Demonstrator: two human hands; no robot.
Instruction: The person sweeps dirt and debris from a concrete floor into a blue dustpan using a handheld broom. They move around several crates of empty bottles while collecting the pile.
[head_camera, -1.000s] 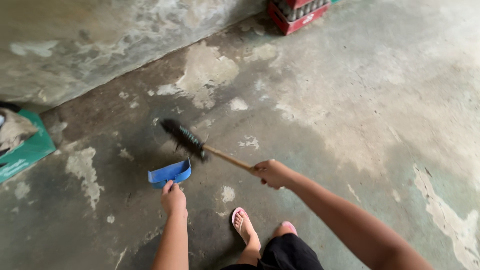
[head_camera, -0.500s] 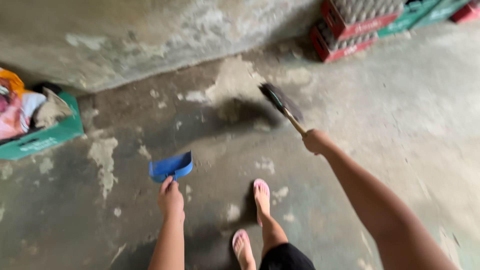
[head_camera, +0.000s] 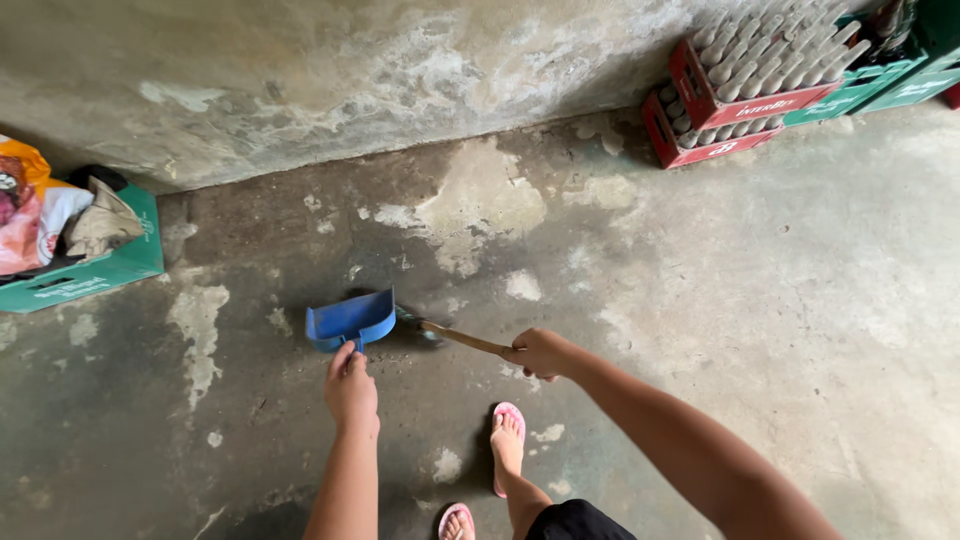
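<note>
The left hand (head_camera: 351, 388) was clenched around the short handle of a blue plastic dustpan (head_camera: 351, 320), which rested on the stained, patchy grey concrete floor (head_camera: 760, 300) with its open mouth turned toward the right. The right hand (head_camera: 541, 352) was closed around the thin wooden handle of a small hand brush (head_camera: 440, 333), whose dark bristled head lay low against the floor, just beside the mouth of the dustpan; the head was blurred, so whether it touched the pan could not be told. Below the hands, one foot in a pink flip-flop sandal (head_camera: 506, 440) stood flat on the floor, and the toe of a second pink sandal (head_camera: 455, 522) showed at the bottom edge. Against the weathered grey wall (head_camera: 330, 80) at the upper right stood two stacked red plastic crates filled with pale bottles (head_camera: 740, 95), with green crates (head_camera: 880, 80) beside them. At the far left sat a green plastic crate holding crumpled cloth and bags (head_camera: 75, 245), well apart from the dustpan
</note>
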